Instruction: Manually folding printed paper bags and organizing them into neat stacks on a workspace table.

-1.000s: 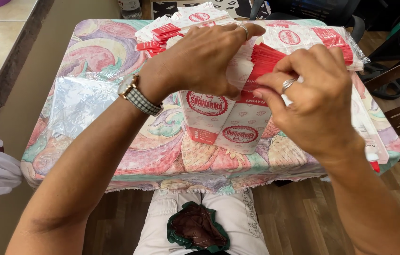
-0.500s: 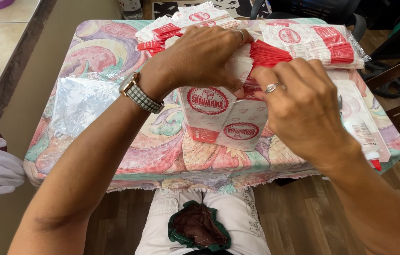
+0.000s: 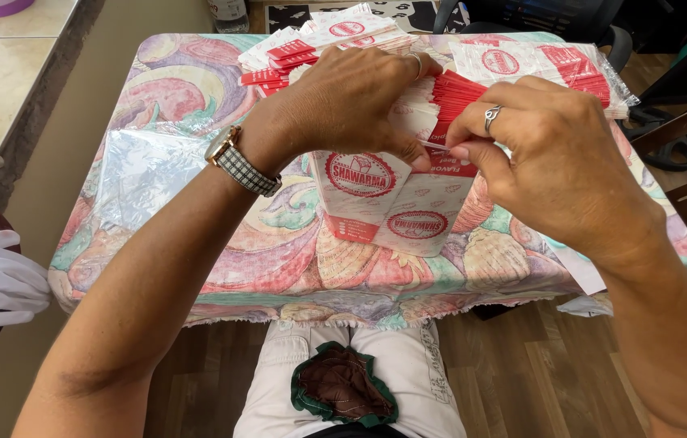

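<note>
Right hand (image 3: pixel 554 166) has slid up a bit since a moment ago, its fingertips now pinching one edge of the fanned stack of white-and-red paper bags (image 3: pixel 396 191). Left hand (image 3: pixel 352 101) clamps the stack's top, standing it on the floral plastic-covered table (image 3: pixel 173 162).

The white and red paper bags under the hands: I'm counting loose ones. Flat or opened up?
Flat: the white and red paper bags lie pressed together in a stack, edges fanned.

Matt paper bags (image 3: pixel 376 195) lie on a glossy plastic-covered tablecloth (image 3: pixel 197 162), above a smooth wooden floor (image 3: pixel 538 381).
</note>
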